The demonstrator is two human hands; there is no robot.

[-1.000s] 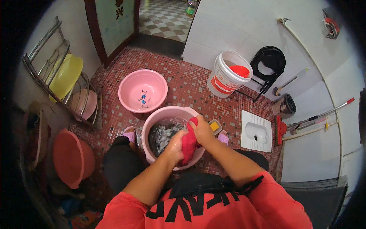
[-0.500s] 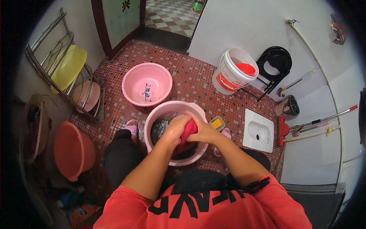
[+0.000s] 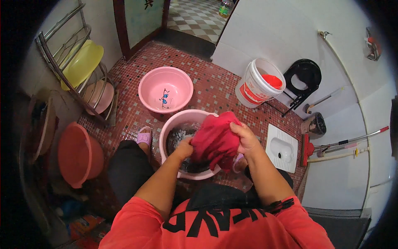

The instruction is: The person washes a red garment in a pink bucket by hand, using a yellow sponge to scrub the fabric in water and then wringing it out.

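A wet-looking red cloth [image 3: 215, 139] is spread between my two hands above a pink washbasin [image 3: 162, 139]. My left hand [image 3: 184, 148] is closed on the cloth's left side, over the basin's opening. On the right, my right hand [image 3: 245, 137] grips the upper right edge with its thumb on top. The cloth hangs in folds and covers the right part of the basin. Dark water or dark fabric with some pale foam [image 3: 178, 137] shows inside the basin on the left; I cannot tell which.
A second pink basin [image 3: 184, 103] stands just beyond. A white bucket [image 3: 248, 89] holding something red is at the far right, by a black folding chair [image 3: 309, 68] and a squat toilet [image 3: 273, 139]. An orange-red tub [image 3: 72, 155] and metal rack [image 3: 49, 54] are left.
The red cloth was bunched between both hands; it is now opened out. My hands have moved apart, the right one to the right. The yellow block in a dish is now hidden.
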